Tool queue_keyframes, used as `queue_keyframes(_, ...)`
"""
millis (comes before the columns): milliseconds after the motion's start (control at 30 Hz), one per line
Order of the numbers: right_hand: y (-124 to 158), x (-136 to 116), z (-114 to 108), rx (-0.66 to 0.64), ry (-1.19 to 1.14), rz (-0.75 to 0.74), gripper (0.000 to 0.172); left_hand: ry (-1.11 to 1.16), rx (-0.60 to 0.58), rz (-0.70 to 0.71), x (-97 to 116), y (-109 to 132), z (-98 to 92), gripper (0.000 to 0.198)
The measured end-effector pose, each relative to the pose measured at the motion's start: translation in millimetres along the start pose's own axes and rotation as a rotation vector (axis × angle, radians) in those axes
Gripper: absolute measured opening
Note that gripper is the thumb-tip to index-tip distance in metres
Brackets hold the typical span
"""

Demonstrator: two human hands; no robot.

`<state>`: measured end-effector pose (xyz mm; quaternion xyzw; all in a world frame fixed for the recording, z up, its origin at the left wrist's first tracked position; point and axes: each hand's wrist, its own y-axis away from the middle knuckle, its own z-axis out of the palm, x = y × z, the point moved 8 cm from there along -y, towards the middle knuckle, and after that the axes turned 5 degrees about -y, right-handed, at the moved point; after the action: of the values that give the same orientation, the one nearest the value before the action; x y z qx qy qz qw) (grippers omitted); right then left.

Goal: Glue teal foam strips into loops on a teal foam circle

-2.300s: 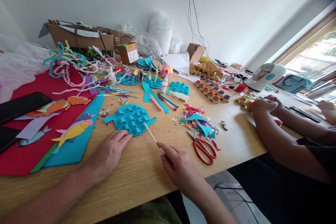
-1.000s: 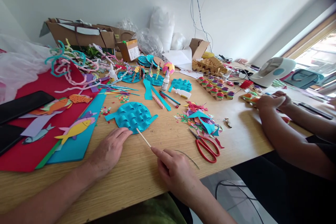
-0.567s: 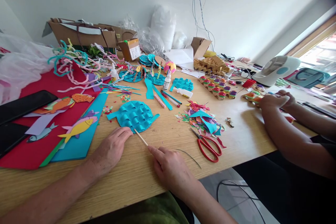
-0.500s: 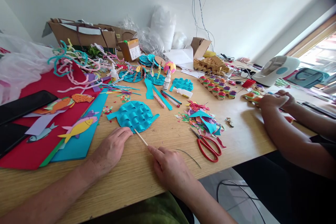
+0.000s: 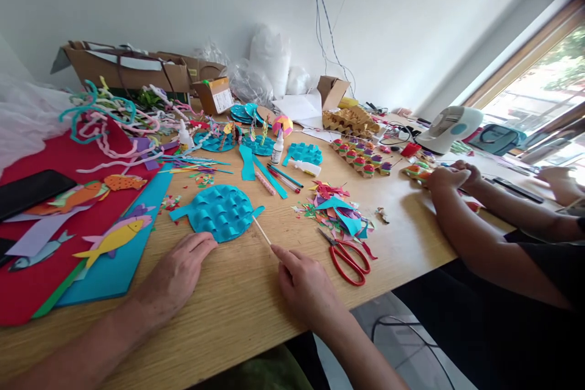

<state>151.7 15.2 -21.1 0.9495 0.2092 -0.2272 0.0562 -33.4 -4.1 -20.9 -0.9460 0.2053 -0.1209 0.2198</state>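
A blue woven paper piece (image 5: 222,212), round with a strip sticking out at each side, lies flat on the wooden table (image 5: 219,311). My left hand (image 5: 178,268) rests at its lower left edge, fingertips touching the rim, fingers together. In my right hand (image 5: 306,283) is a thin pale stick (image 5: 261,230), gripped between thumb and fingers. The stick's far tip is at the right edge of the blue piece, by the right strip. Red-handled scissors (image 5: 350,261) lie to the right of my right hand.
Paper scraps (image 5: 340,210) are heaped behind the scissors. Paper fish (image 5: 116,237) lie on coloured sheets at left. Glue bottles (image 5: 277,147), pens and blue discs stand farther back. Another person's hands (image 5: 450,177) work at right beside painted egg cartons (image 5: 363,158).
The stick's tip has moved from the lower edge of the blue piece to its right edge. My right hand has shifted right with it. The camera view has turned slightly.
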Motion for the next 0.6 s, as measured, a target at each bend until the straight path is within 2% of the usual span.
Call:
queue_keyframes(233, -7.3, -4.1, 4.7, -0.079, 0.046, 0.0, 0.043, 0.018, -0.023, -0.053, -9.5, 8.5, 14.8, 0.047)
queue_keyframes(433, -0.5, 2.3, -16.9, 0.104, -0.016, -0.015, 0.041, -0.024, -0.056, -0.042, -4.0, 2.1, 6.2, 0.05)
queue_keyframes(533, 3.1, 13.0, -23.7, 0.12, 0.056, 0.045, 0.039, -0.011, -0.107, -0.013, 2.1, -0.9, 1.5, 0.05)
queue_keyframes(600, 4.3, 21.4, -25.0, 0.097, 0.117, 0.098, 0.038, 0.0, -0.101, -0.013, 3.8, -1.4, -2.8, 0.05)
